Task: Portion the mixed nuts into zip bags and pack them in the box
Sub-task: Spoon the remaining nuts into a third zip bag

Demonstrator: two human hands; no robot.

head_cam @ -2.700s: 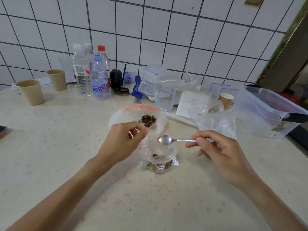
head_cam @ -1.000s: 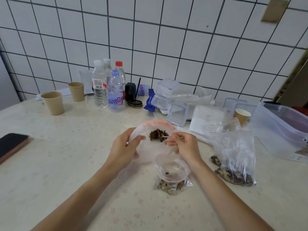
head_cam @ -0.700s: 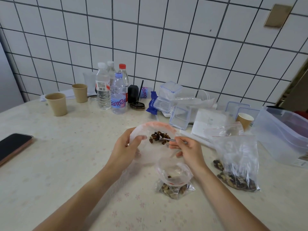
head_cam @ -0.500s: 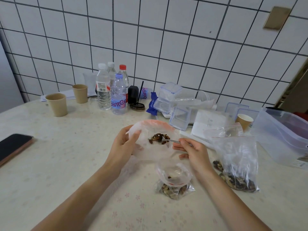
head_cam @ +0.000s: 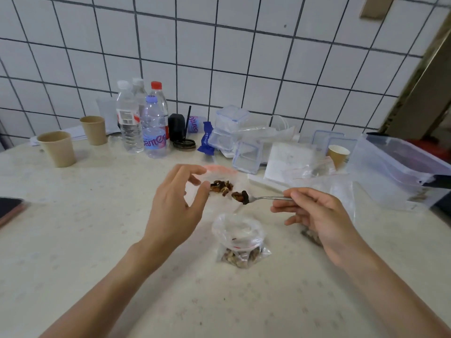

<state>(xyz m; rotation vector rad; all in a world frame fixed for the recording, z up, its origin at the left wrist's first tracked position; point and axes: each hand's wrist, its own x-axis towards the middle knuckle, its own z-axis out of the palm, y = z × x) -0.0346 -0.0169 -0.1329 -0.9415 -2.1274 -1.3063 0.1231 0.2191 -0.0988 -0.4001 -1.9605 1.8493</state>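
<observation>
1. The person's right hand (head_cam: 314, 215) pinches the handle of a small metal spoon (head_cam: 263, 198) between thumb and curled fingers; the bowl points left and carries a dark heap of mixed nuts (head_cam: 240, 196), held in the air above the table.
2. The left hand (head_cam: 177, 206) hovers with fingers spread and loosely bent, holding nothing, just in front of a large clear bag with a pink rim (head_cam: 219, 170) that lies open on the pale speckled table (head_cam: 73, 240). A small pile of nuts (head_cam: 220, 186) sits inside that bag, just left of the spoon's load.
3. Nearer, between the two forearms, a small clear zip bag (head_cam: 240, 242) stands with its mouth rolled open and a layer of nuts at the bottom. Nothing covers its mouth; the spoon is farther back and above it.
4. At the right, partly hidden behind the right hand, stands another clear plastic bag (head_cam: 339, 189) with some nuts showing at its base.
5. The big translucent plastic box (head_cam: 395, 172) sits at the far right, tilted open toward the centre.
6. Along the tiled wall stand several clear water bottles (head_cam: 141, 123), two brown paper cups (head_cam: 57, 148) on the left, small clear lidded containers (head_cam: 231, 128), white folded packets (head_cam: 288, 159) and another paper cup (head_cam: 338, 152).
7. A dark phone (head_cam: 9, 209) lies at the left edge.
</observation>
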